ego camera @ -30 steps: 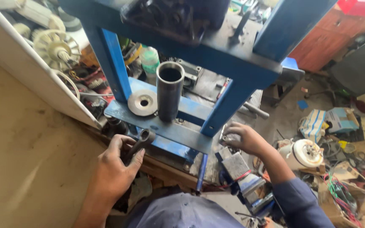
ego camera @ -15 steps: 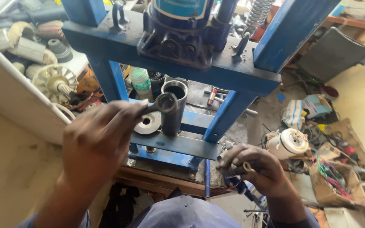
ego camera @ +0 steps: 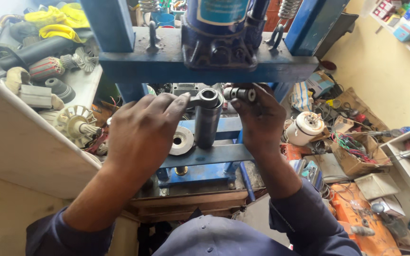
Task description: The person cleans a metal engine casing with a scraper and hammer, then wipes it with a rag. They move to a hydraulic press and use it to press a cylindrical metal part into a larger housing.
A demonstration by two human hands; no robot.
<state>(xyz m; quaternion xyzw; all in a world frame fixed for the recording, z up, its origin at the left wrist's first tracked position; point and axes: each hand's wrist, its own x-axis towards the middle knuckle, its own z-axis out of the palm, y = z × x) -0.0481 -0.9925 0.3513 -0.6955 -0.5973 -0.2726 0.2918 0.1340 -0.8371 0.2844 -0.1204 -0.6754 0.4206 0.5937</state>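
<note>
left hand (ego camera: 141, 130) up at the press, fingers pinched on a small metal ring piece (ego camera: 207, 97), holding it right over the top of the upright dark steel tube (ego camera: 208, 124); whether ring and tube touch is hard to tell from here. right hand (ego camera: 261, 121) just beside it, closed around a short ribbed metal part (ego camera: 239, 93), only its end poking out past the fingers. the tube stands on the blue press bed (ego camera: 224, 154), its foot half hidden behind the left hand. a flat grey disc (ego camera: 181, 141) lies on the bed just beside the tube. the blue jack (ego camera: 219, 35) sits above, top cut off by the frame. a finned rotor (ego camera: 76, 124) rests to the left.
</note>
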